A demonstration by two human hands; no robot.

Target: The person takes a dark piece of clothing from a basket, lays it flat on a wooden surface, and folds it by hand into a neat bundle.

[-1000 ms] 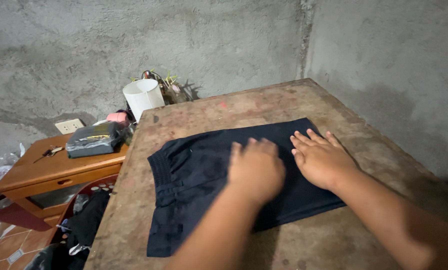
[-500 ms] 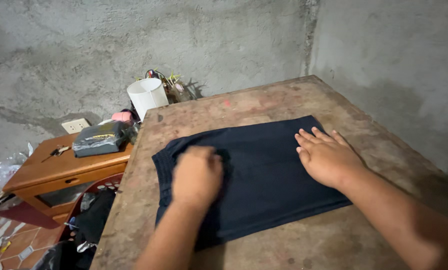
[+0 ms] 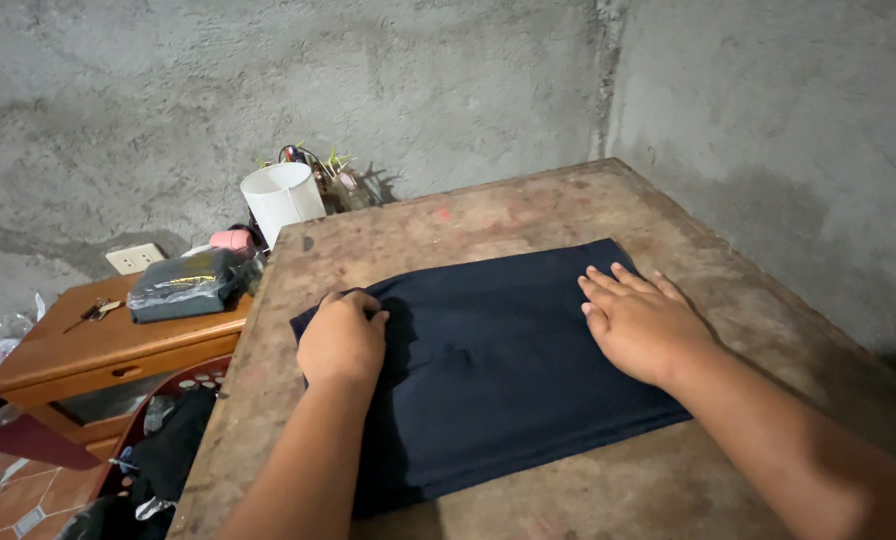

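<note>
A dark navy folded garment lies flat on a worn wooden table. My left hand rests on the garment's left edge with the fingers curled down over the cloth. My right hand lies palm down on the garment's right part, fingers spread and pointing away from me. Neither hand lifts the cloth off the table.
Rough concrete walls meet in a corner behind the table. To the left stands a lower wooden side table bearing a dark wrapped packet, keys, a white cup-shaped container and small clutter. A basket of dark clothes sits on the tiled floor below.
My left hand slid from the garment's middle to its left edge, smoothing the cloth; the gathered waistband no longer shows. My right hand stayed pressed in place.
</note>
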